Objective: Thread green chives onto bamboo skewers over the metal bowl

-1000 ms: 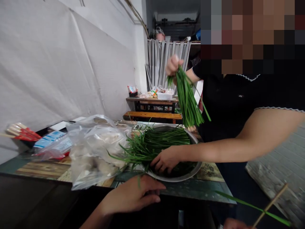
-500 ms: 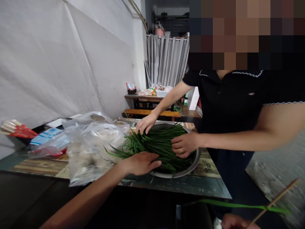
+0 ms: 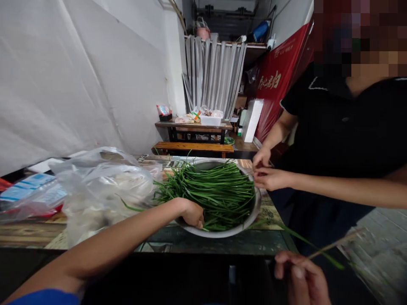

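A metal bowl point(image 3: 219, 234) on the table holds a heap of long green garlic chives point(image 3: 219, 186). My left hand point(image 3: 190, 214) reaches into its near left side, fingers curled down on the chives; the fingertips are partly hidden. At the lower right, my right hand point(image 3: 303, 275) pinches a thin wooden skewer point(image 3: 337, 244) pointing up and right. One green chive blade point(image 3: 302, 239) crosses behind or on the skewer; I cannot tell which. Across the bowl, a co-worker's two hands point(image 3: 267, 173) meet at its right rim, their contents too small to make out.
Clear plastic bags point(image 3: 108, 190) with pale contents lie left of the bowl. Further left are blue-and-white packets point(image 3: 32, 190). The co-worker point(image 3: 346, 127) stands at the right. Behind are a wooden bench point(image 3: 193, 147) and another table point(image 3: 190, 125) carrying a white box.
My left hand has gone from lying over the chives to curling down into them. The co-worker's hands have left the chives and come together at the right rim. The view has turned right.
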Demonstrator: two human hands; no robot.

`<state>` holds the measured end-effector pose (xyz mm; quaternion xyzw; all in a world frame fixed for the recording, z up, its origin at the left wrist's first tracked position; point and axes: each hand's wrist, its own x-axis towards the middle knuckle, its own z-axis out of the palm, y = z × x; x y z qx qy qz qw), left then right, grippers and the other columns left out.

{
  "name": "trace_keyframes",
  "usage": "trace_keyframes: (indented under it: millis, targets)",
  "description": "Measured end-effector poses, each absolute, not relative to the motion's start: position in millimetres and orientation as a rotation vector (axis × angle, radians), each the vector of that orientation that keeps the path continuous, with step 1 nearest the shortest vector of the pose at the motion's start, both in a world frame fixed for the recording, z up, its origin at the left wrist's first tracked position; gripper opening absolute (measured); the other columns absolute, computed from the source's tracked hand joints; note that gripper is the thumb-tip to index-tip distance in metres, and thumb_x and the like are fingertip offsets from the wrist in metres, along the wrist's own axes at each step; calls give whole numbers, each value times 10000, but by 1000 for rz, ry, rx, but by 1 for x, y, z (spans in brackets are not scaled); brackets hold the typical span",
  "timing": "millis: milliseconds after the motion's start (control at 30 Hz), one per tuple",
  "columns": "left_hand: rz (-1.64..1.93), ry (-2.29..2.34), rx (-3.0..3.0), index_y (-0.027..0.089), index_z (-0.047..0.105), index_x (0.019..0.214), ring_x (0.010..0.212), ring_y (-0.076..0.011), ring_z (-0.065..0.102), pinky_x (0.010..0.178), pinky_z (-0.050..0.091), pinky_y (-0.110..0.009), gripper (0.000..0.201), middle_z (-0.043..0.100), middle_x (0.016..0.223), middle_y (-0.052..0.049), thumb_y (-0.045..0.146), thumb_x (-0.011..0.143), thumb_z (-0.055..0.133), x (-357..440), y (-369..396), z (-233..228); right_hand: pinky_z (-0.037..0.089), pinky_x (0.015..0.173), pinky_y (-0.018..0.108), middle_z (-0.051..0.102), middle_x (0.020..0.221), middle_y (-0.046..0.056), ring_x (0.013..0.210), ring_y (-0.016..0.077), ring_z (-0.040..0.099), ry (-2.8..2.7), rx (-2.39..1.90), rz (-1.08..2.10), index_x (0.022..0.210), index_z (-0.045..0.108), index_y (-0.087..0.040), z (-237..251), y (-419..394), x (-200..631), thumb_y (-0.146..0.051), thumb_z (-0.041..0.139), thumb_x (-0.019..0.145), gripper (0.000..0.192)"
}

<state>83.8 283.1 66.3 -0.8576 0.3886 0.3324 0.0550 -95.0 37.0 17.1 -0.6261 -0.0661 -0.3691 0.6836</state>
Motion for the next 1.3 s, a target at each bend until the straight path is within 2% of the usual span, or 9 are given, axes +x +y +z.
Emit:
trace_keyframes:
  millis: [267,400,500,633,733,867,1067,1167,1300]
  targets:
    - [813,1136,-2770,201,612,1091,778,-217,598,657,416,-262,530,670,943,-92,452,624,629,82,284,125,438,457,252,595,711,39,500,126,524,-84,-1422,-638,1020,540,-201,37,25,-98,-248,538,835,191]
    - [803,1168,-2907,216,618,1077,794,-173,599,657,398,-211,492,666,971,-57,456,647,615,88,289,188,452,555,305,611,776,48,538,136,530,-4,-1433,-639,1232,431,-221,54,18,-96,-248,498,859,380]
    - [643,1259,-2999,205,669,977,782,-166,599,686,393,-218,367,680,907,-49,428,697,586,86,280,211,451,630,337,617,823,61,612,159,553,-65,-1482,-660,1218,459,-228,57,14,-93,-237,504,859,362]
    - [457,1732,-3328,206,613,1082,956,-176,557,820,383,-247,369,625,1065,-60,355,747,569,66,249,199,427,571,283,600,830,61,624,142,525,-174,-1447,-536,1116,535,-224,64,23,-81,-217,488,871,249]
    - [729,2124,-3500,200,425,1273,1011,-175,530,838,397,-273,576,572,1142,-89,279,731,605,50,224,176,382,522,252,580,808,53,575,111,466,-252,-1337,-420,1114,531,-210,85,36,-65,-218,467,880,243]
    - [1209,2073,-3598,118,485,1206,713,-122,571,693,436,-248,457,639,791,-63,289,785,537,42,212,167,346,498,232,561,752,16,495,76,409,-307,-1202,-411,1152,483,-233,120,43,-42,-192,492,856,299]
    - [848,1794,-3419,150,664,936,472,-86,455,533,361,-194,317,545,500,5,321,841,415,39,239,181,288,396,198,566,746,8,403,53,391,-243,-1232,-221,1254,372,-283,126,35,-37,-278,553,824,466]
    - [975,1692,-3189,207,659,995,518,-117,511,529,358,-201,285,619,584,-8,316,762,536,39,255,168,187,352,165,478,605,-38,365,25,286,-139,-1196,-86,1202,440,-245,101,33,-39,-315,566,820,408]
    - [1399,1508,-2983,236,549,1172,743,-177,599,616,407,-211,570,677,880,-31,350,627,667,82,266,145,147,361,152,410,575,-54,387,9,223,13,-1137,62,996,553,-194,67,30,-36,-339,596,802,246]
